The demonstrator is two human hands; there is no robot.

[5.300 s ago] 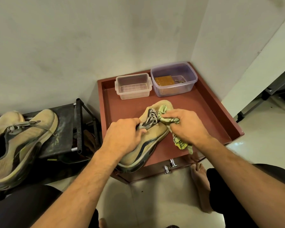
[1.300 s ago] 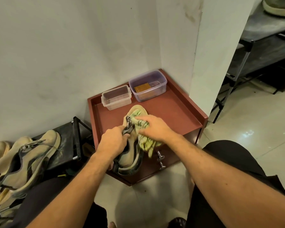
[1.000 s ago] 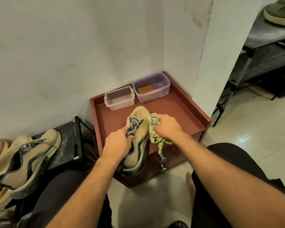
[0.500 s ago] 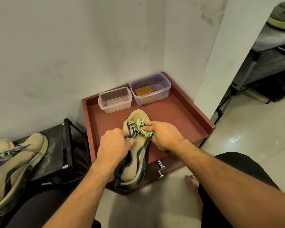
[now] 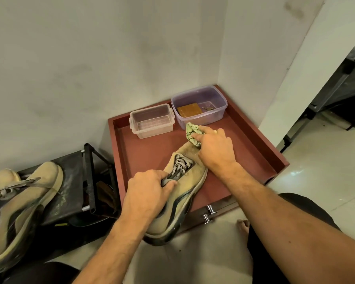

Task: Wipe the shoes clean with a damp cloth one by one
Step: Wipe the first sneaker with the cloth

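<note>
right hand with cloth at shoe toe

Left hand: palm down, fingers curled shut around a shoe at its tongue, forearm bare. Right hand: reached further forward, fingers pinched a bunched cloth at the shoe's toe, forearm bare.

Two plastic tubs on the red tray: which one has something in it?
The purple-tinted tub at the tray's back right corner: a brown block lies inside. The clear tub to its left looks empty.
</note>
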